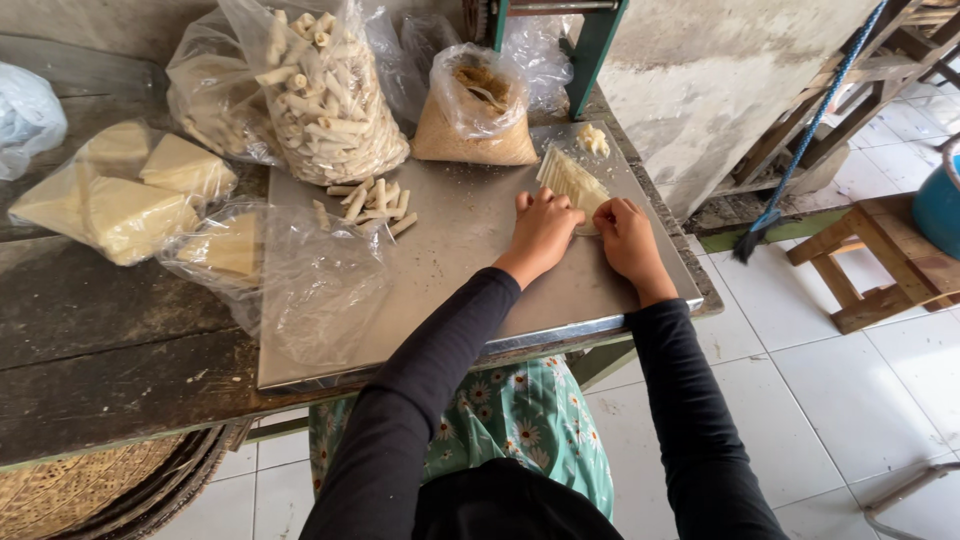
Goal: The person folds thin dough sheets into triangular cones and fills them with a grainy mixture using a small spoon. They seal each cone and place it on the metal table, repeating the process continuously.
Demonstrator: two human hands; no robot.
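Note:
My left hand (541, 229) and my right hand (629, 240) rest side by side on a metal sheet (470, 270), fingers curled over the near edge of a pale square wrapper (572, 181) lying flat. Both hands press on that wrapper; what lies under the fingers is hidden. A small heap of pale filling (593, 139) sits just beyond the wrapper. Several finished small rolls (372, 203) lie loose on the sheet to the left.
A clear bag full of rolls (325, 95) and a bag of brown crumbs (477, 110) stand at the back. Bags of triangular wrappers (125, 190) lie on the dark wooden table (100, 340). A wooden stool (865, 260) stands on the tiled floor, right.

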